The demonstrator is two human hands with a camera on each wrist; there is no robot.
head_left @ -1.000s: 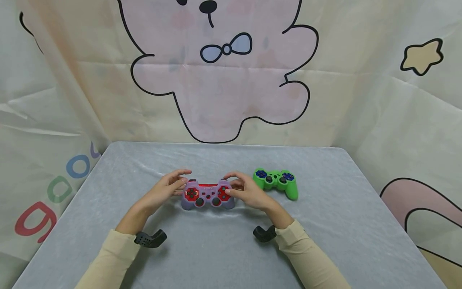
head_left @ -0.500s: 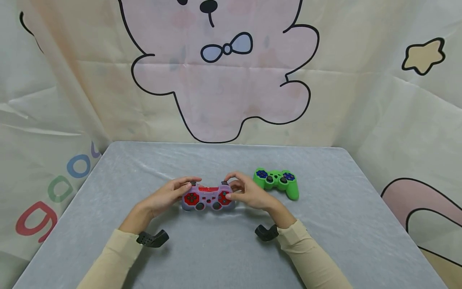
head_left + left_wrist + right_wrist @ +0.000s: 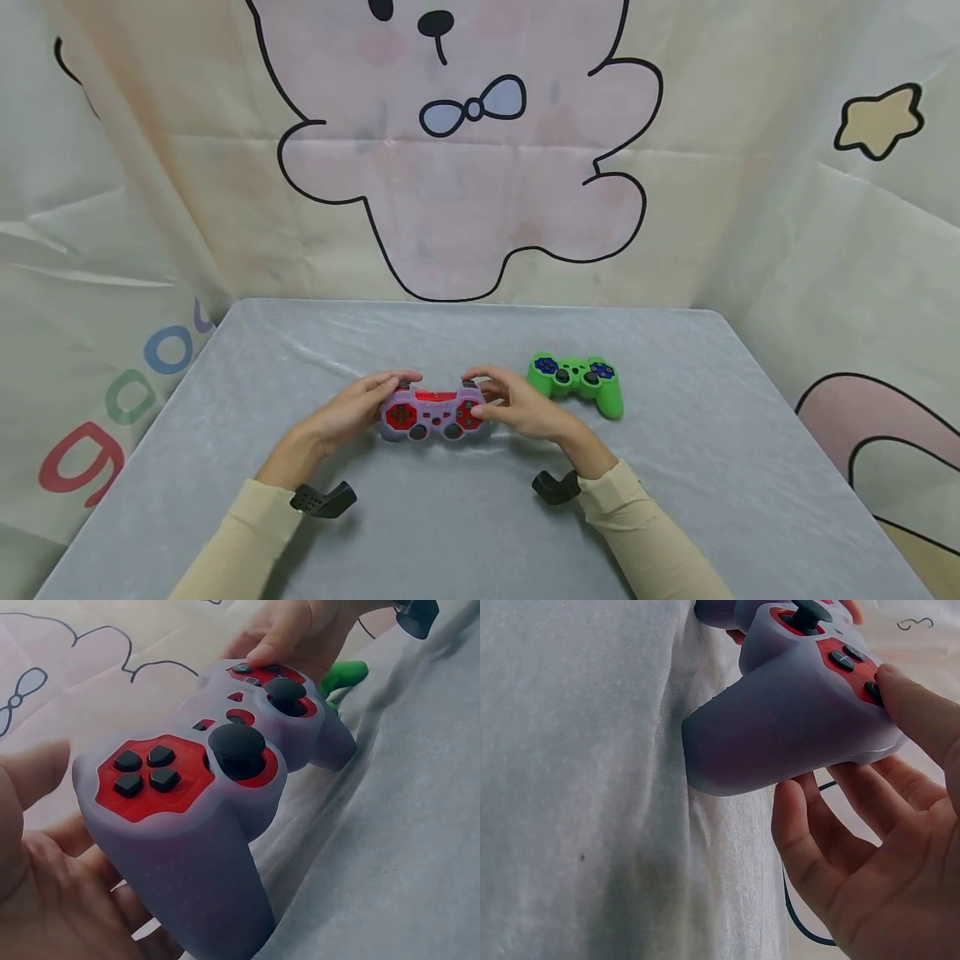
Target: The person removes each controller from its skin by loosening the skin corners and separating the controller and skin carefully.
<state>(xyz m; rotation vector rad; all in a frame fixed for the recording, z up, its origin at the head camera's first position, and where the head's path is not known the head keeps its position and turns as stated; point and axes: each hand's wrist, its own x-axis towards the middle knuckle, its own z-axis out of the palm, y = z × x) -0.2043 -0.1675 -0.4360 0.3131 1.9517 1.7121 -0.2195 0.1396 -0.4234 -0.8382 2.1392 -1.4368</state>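
Observation:
A pale purple game controller (image 3: 433,414) with red button panels is tilted up between both hands, its grip ends against the cloth. My left hand (image 3: 352,410) holds its left side, thumb by the top shoulder and fingers behind, as the left wrist view shows of the hand (image 3: 45,877). At the other side, my right hand (image 3: 522,406) grips it with the thumb on the right button panel. In the right wrist view the fingers of that hand (image 3: 885,855) curl behind the controller (image 3: 787,712). Its back is hidden.
A green game controller (image 3: 576,379) with blue button panels lies just behind and right of my right hand. The table (image 3: 450,525) has a grey-blue cloth. A printed fabric backdrop (image 3: 480,208) rises behind its far edge and along both sides.
My left hand has moved right and closer onto the purple controller's left shoulder. The controller has tipped slightly, while my right hand stays nearly in place. The green controller has not moved.

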